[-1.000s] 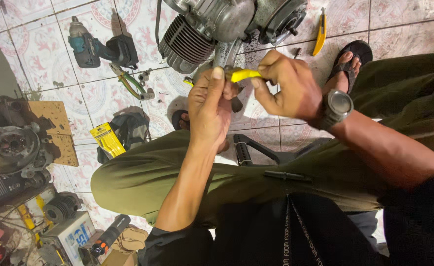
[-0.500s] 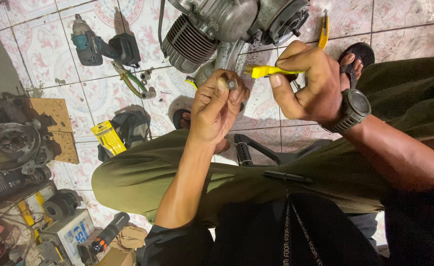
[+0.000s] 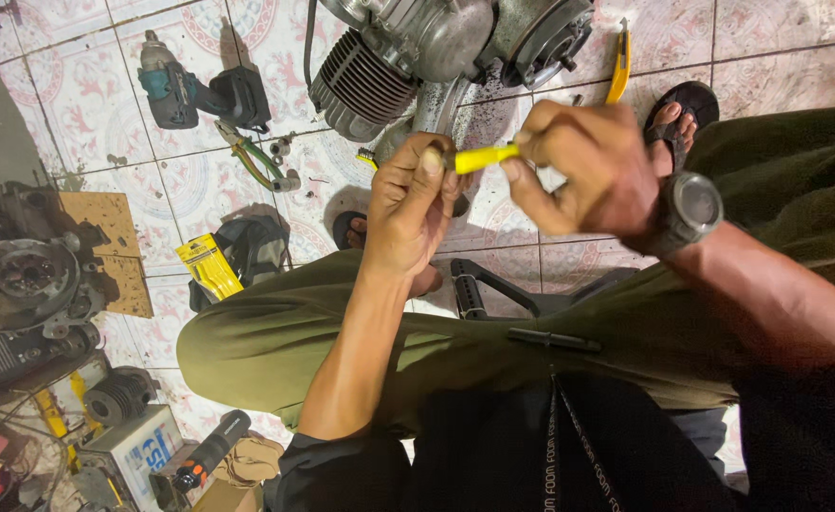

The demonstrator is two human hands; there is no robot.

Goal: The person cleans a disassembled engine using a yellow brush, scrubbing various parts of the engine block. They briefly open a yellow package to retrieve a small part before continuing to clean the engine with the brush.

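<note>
My left hand point(image 3: 406, 210) is raised over my knee, its fingertips pinched around a small grey metal part point(image 3: 439, 152) that is mostly hidden. My right hand point(image 3: 583, 166), with a dark wristwatch point(image 3: 690, 209) on the wrist, grips a yellow-handled tool point(image 3: 484, 157). The tool's tip points left and touches the small part at my left fingertips. Both hands hover just below a grey finned engine point(image 3: 408, 52) standing on the tiled floor.
A teal and black power drill point(image 3: 195, 90) and green-handled pliers point(image 3: 261, 161) lie at upper left. A yellow cutter point(image 3: 617, 64) rests by my sandalled foot point(image 3: 675, 112). A yellow packet point(image 3: 206, 266), engine parts point(image 3: 34, 284) and a black frame point(image 3: 493, 296) sit around my legs.
My right hand drew the yellow tool away to the right half a second ago, then brought it back left so its tip meets the part in my left fingers.
</note>
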